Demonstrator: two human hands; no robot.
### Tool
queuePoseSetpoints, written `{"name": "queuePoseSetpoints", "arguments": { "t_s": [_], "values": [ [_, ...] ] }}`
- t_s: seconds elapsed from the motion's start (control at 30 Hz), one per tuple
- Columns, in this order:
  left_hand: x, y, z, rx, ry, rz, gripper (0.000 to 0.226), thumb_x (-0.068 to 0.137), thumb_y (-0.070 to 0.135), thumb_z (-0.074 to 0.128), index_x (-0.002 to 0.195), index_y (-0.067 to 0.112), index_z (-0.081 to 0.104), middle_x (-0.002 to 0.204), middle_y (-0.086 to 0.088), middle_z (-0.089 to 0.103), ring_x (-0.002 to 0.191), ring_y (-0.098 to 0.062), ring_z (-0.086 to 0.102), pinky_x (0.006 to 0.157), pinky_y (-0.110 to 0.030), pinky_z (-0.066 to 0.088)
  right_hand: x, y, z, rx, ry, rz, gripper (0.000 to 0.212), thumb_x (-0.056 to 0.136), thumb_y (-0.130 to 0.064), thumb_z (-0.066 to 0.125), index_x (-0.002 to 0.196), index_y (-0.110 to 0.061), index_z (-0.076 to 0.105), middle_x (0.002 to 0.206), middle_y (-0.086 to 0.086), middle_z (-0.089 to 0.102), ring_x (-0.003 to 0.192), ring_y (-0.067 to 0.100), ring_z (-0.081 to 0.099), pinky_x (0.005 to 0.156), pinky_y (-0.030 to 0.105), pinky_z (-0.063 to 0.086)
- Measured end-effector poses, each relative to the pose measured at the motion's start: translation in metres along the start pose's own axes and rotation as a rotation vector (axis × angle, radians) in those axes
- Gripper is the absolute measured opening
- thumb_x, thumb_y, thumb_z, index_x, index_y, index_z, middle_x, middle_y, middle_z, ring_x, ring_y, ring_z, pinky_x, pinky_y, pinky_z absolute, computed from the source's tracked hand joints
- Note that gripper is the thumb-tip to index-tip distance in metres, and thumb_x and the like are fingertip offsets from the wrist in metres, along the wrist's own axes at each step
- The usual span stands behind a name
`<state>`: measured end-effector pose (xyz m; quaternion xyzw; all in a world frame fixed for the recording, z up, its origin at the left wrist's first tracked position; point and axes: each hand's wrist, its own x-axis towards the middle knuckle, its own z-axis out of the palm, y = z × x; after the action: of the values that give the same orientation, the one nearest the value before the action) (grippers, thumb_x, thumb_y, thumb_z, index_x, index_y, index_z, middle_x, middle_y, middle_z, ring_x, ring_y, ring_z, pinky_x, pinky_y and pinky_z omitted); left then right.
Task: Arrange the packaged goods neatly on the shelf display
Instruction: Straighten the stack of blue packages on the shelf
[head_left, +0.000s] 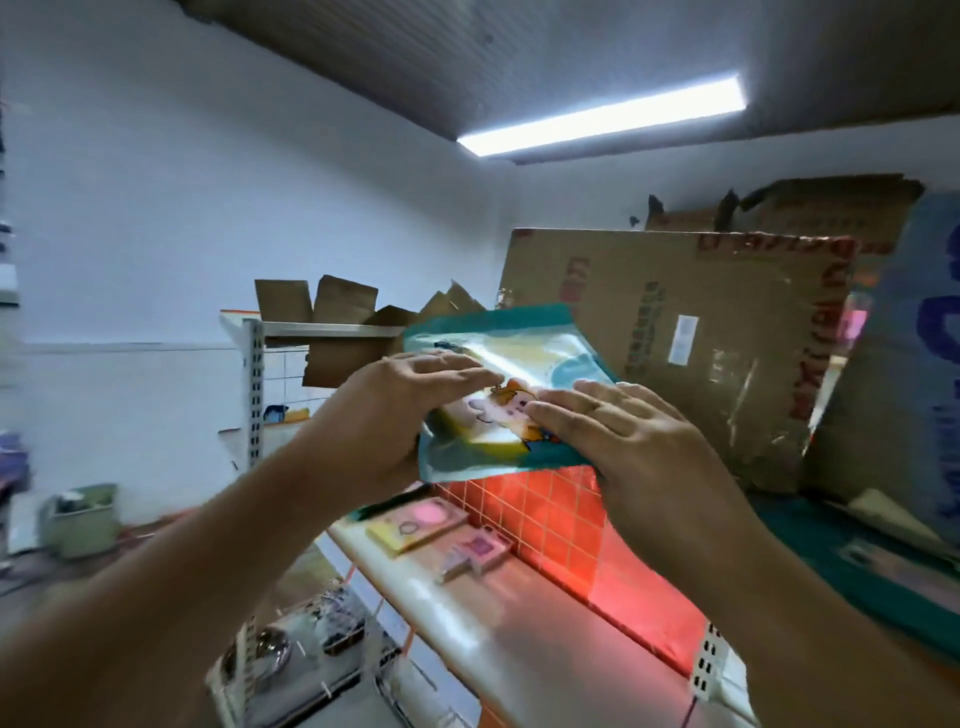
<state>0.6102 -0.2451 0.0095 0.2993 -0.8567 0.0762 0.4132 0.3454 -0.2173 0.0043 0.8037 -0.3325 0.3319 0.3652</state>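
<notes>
I hold a flat teal packet (519, 343) with a cartoon print up at chest height above the white shelf (498, 639). My left hand (395, 410) grips its left edge, fingers spread over the front. My right hand (613, 431) grips its right lower edge, fingers flat on the front. Two pink and yellow flat packs (415, 525) (475, 553) lie on the shelf below, close to the orange tiled back panel (561, 514).
A large cardboard sheet (675, 343) leans behind the packet, with more cardboard and a blue printed bag (924, 364) to the right. A far shelf (322, 327) carries open cartons. A green bin (83, 519) stands on the floor at left. Lower racks hold metal ware (270, 649).
</notes>
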Motion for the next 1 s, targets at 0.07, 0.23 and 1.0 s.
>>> {"name": "queuePoseSetpoints", "arguments": {
  "t_s": [0.07,0.23,1.0],
  "values": [
    [-0.013,-0.015,-0.008,0.124,-0.049,0.049,0.063,0.083,0.057,0.071,0.136,0.023,0.064,0.140,0.012,0.059,0.131,0.004,0.049,0.113,-0.016,0.037,0.014,-0.015,0.024,0.046,-0.011,0.002,0.044,0.091,-0.009,0.061,0.131,-0.027,0.064,0.134,-0.011,0.063,0.123,0.019,0.060,0.111,0.033,0.035],
    [-0.066,-0.062,-0.013,0.192,-0.188,0.008,0.063,0.091,0.064,0.058,0.146,0.034,0.052,0.148,0.020,0.051,0.143,-0.007,0.041,0.117,-0.041,0.038,0.035,-0.061,0.091,0.090,-0.088,0.009,0.052,0.085,-0.012,0.048,0.131,-0.029,0.064,0.135,-0.011,0.063,0.125,0.020,0.060,0.106,0.045,0.047],
    [-0.097,-0.308,0.076,0.423,-0.483,-0.115,0.051,0.102,0.035,0.034,0.151,0.050,0.032,0.149,0.022,0.048,0.136,-0.003,0.047,0.109,-0.034,0.047,0.039,-0.061,0.398,0.409,-0.151,0.117,0.064,0.062,-0.005,0.089,0.120,-0.027,0.072,0.120,-0.007,0.071,0.109,0.022,0.070,0.077,0.046,0.062]
  ]
}}
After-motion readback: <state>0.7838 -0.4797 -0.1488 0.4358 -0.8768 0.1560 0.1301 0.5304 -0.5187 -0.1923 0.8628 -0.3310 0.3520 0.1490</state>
